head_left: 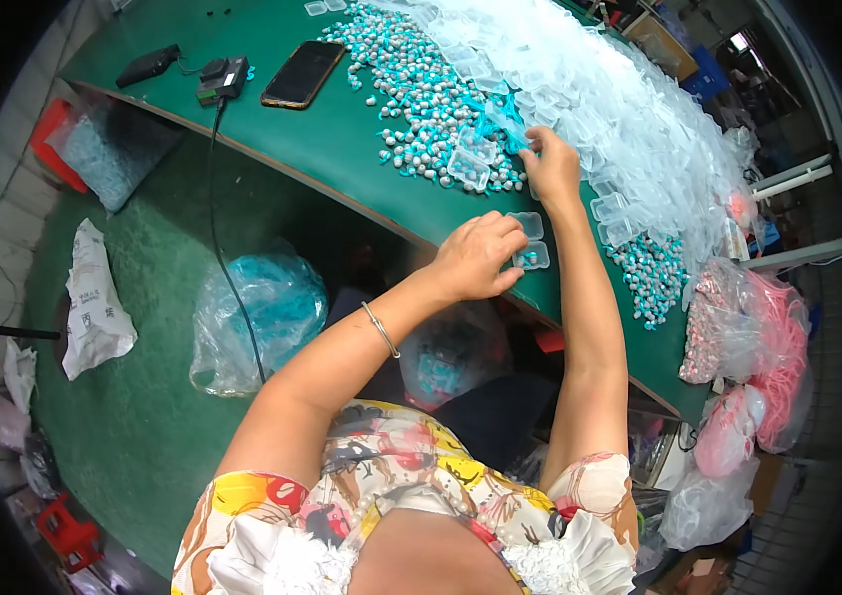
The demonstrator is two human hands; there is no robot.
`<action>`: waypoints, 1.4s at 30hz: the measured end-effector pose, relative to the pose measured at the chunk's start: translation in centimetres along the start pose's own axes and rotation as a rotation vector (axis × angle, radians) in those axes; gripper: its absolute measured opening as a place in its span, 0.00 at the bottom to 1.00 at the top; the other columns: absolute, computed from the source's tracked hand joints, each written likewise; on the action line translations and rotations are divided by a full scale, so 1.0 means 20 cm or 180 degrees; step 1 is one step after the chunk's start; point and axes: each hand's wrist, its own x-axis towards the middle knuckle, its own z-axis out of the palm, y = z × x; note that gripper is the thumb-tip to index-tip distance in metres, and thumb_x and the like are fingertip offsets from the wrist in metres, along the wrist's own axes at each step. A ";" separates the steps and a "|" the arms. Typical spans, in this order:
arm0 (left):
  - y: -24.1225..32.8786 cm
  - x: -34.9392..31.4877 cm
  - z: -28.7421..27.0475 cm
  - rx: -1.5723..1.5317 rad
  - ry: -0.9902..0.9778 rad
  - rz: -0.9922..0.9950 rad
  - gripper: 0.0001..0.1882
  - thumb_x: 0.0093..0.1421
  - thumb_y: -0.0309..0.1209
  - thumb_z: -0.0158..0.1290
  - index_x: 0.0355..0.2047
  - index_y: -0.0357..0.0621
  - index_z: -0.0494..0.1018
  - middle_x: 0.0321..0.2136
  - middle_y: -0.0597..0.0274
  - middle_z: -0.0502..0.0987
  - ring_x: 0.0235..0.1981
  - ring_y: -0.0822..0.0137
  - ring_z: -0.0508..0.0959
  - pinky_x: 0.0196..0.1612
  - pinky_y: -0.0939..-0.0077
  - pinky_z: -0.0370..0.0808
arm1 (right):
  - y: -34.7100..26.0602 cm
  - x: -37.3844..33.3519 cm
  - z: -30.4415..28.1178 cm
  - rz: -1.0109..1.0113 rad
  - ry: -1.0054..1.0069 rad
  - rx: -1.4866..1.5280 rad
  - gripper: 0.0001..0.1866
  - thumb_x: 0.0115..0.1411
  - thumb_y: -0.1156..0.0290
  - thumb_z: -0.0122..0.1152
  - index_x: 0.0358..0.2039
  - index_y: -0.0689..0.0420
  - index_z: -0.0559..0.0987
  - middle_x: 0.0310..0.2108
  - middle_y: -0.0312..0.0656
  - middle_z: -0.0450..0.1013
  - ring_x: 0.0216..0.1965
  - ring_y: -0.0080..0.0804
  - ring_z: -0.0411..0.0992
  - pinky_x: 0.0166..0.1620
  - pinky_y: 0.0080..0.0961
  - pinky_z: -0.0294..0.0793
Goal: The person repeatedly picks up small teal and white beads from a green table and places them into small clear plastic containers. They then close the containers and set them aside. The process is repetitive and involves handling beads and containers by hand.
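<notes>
At the table's front edge my left hand point(485, 255) is closed on a small clear plastic box point(533, 254). Its lid stands open, and a few small turquoise-and-silver pieces lie inside. My right hand point(551, 167) reaches farther out, with thumb and fingers pinched at a bunch of thin turquoise strips point(506, 121). The fingertips partly hide what they grip. Beside that hand, another clear box point(469, 170) rests on a wide spread of small silver beads with turquoise parts point(411, 99).
A large heap of clear plastic boxes point(580, 89) covers the back of the green table point(272, 124). A phone point(303, 74) and a black device with a cable point(222, 79) lie at left. More beads point(645, 278) and pink-filled bags point(728, 327) are at right. A turquoise-filled bag point(260, 317) stands below.
</notes>
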 end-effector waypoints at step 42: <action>0.01 0.02 -0.03 -0.0120 -0.0213 -0.0120 0.18 0.45 0.29 0.62 0.38 0.43 0.74 0.37 0.59 0.77 0.38 0.54 0.75 0.40 0.61 0.74 | 0.01 -0.74 -0.31 -0.0441 -0.0073 0.0924 0.08 0.53 0.80 0.63 0.34 0.59 0.83 0.36 0.43 0.74 0.39 0.39 0.74 0.42 0.33 0.73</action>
